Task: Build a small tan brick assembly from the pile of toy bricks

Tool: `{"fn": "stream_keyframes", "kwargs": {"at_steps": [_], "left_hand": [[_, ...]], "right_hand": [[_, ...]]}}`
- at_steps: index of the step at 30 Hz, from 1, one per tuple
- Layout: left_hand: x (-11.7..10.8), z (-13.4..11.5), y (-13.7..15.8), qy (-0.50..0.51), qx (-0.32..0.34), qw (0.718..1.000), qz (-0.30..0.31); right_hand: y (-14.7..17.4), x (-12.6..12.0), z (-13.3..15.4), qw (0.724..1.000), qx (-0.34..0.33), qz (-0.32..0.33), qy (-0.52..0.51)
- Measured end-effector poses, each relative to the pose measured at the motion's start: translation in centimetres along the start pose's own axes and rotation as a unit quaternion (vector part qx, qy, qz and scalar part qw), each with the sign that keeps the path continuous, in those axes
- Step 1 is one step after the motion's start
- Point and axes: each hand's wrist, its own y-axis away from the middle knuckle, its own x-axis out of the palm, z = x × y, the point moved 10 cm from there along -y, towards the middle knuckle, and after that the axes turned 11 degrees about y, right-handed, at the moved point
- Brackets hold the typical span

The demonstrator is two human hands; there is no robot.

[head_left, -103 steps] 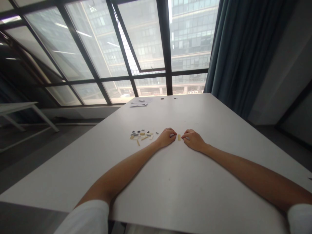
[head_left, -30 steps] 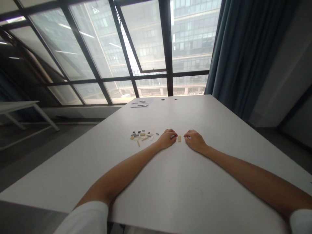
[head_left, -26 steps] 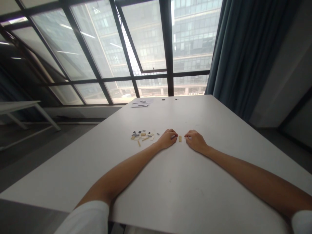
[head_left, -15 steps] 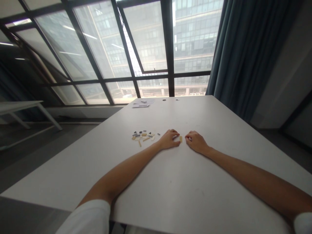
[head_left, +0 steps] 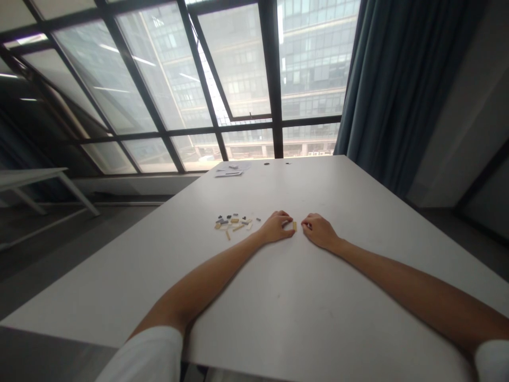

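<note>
One yellow brick (head_left: 295,226) lies on the white table (head_left: 318,302) between the hands, its long axis near-to-far. I read the left hand (head_left: 274,227) as nearer, thumb and fingertips about its ends; whether they grip, I can't tell. The right hand (head_left: 319,231) is curled, contents unclear. Loose pieces (head_left: 234,220) lie left, windows (head_left: 236,69) far.

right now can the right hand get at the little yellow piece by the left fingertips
Probably yes: the right hand is just beside the yellow piece, with only a small gap and no visible obstacle between. The left hand could hinder a grasp at the ends.
</note>
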Motion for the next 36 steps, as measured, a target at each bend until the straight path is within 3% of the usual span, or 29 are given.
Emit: {"fn": "stream_keyframes", "kwargs": {"at_steps": [16,20,24,29,36], "left_hand": [[-0.2,0.0,0.0,0.013,0.001,1.0,-0.002],[-1.0,0.7,0.0,0.027,-0.035,0.999,-0.026],[-1.6,0.9,0.5,-0.027,-0.056,0.998,-0.021],[-1.1,0.0,0.9,-0.114,-0.029,0.993,0.012],[-0.7,-0.2,0.9,-0.126,-0.019,0.992,0.018]], "right_hand": [[0.0,0.1,0.0,1.0,0.004,0.009,-0.001],[0.0,-0.2,-0.1,1.0,0.01,-0.008,-0.02],[0.1,-0.5,-0.4,0.998,0.027,-0.036,-0.038],[0.0,0.6,-0.6,0.999,0.032,0.0,-0.013],[0.0,1.2,-0.7,0.999,0.025,0.021,0.004]]}}
